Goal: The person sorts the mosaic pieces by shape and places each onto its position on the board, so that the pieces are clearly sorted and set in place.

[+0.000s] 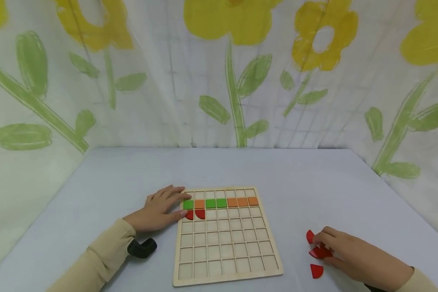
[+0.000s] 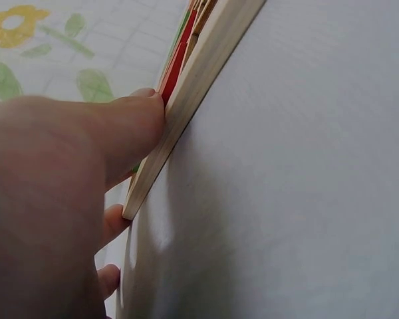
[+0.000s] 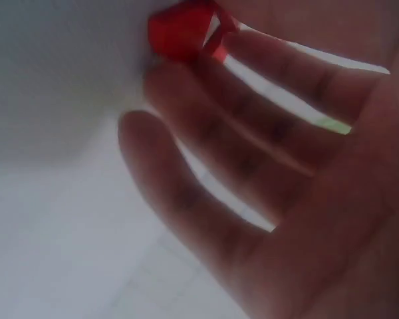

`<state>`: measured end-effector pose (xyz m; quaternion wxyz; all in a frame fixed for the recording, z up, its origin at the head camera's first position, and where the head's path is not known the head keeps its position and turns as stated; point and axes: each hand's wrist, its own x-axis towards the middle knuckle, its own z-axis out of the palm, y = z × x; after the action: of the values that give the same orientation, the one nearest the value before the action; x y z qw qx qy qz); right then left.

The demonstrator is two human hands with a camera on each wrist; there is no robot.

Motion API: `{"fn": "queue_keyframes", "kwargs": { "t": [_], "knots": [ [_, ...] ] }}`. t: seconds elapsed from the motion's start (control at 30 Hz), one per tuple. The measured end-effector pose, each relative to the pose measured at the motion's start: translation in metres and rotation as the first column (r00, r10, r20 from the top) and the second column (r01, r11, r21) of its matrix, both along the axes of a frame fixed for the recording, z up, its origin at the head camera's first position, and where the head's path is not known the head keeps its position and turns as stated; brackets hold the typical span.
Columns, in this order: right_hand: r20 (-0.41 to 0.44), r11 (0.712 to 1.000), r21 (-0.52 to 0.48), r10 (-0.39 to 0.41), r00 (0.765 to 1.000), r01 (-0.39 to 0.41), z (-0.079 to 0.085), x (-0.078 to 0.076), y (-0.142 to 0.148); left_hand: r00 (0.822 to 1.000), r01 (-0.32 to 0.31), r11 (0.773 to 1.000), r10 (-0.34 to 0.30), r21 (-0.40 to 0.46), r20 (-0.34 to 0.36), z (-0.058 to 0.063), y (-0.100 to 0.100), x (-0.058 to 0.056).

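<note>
A square wooden grid board (image 1: 211, 234) lies on the table with square green tiles (image 1: 210, 203) and orange tiles (image 1: 242, 202) in one row. Below them, two red quarter-circle tiles (image 1: 200, 214) sit in the leftmost cells of the following row. My left hand (image 1: 161, 211) rests at the board's upper left edge, its thumb touching the rim beside a red tile (image 2: 178, 65) in the left wrist view. Right of the board, my right hand (image 1: 344, 249) has its fingers bent over red quarter-circle tiles (image 1: 318, 252) and pinches one (image 3: 219, 41), partly hidden by the fingers.
One loose red tile (image 1: 316, 271) lies nearer me, and another (image 1: 310, 236) lies just beyond the right fingertips. The pale table (image 1: 299, 174) ends at a white curtain (image 1: 149, 117) painted with yellow flowers. A black wrist device (image 1: 142, 248) sits beside the left sleeve.
</note>
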<state>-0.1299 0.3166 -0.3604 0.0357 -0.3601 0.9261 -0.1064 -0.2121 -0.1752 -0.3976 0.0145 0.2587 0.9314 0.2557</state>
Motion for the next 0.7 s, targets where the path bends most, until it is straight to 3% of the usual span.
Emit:
{"fn": "queue_keyframes", "kwargs": {
  "t": [0.07, 0.17, 0.33, 0.43, 0.63, 0.7],
  "knots": [
    [-0.021, 0.999, -0.028, 0.038, 0.999, -0.038, -0.003, 0.000, 0.000, 1.000, -0.007, 1.000, 0.007, 0.000, 0.002, 0.001, -0.001, 0.001],
    [0.029, 0.999, -0.040, 0.020, 0.999, -0.019, -0.005, 0.003, -0.001, 1.000, -0.008, 1.000, 0.008, -0.006, 0.019, 0.001, -0.003, 0.003],
    [0.114, 0.994, -0.035, -0.095, 0.989, 0.100, -0.005, 0.009, -0.003, 1.000, -0.004, 1.000, 0.005, -0.009, 0.026, 0.001, -0.004, 0.005],
    [0.147, 0.992, -0.019, -0.122, 0.982, 0.126, -0.003, 0.009, -0.003, 1.000, -0.006, 1.000, 0.006, -0.003, 0.019, 0.002, -0.005, 0.004],
    [0.218, 0.999, -0.036, 0.028, 0.976, -0.020, 0.001, 0.008, 0.010, 1.000, 0.001, 1.000, -0.001, 0.000, 0.023, 0.003, -0.002, 0.002],
    [0.177, 0.997, -0.059, 0.063, 0.982, -0.053, 0.000, 0.009, 0.012, 1.000, 0.004, 1.000, -0.004, -0.003, 0.024, 0.004, -0.001, 0.001]
  ]
}}
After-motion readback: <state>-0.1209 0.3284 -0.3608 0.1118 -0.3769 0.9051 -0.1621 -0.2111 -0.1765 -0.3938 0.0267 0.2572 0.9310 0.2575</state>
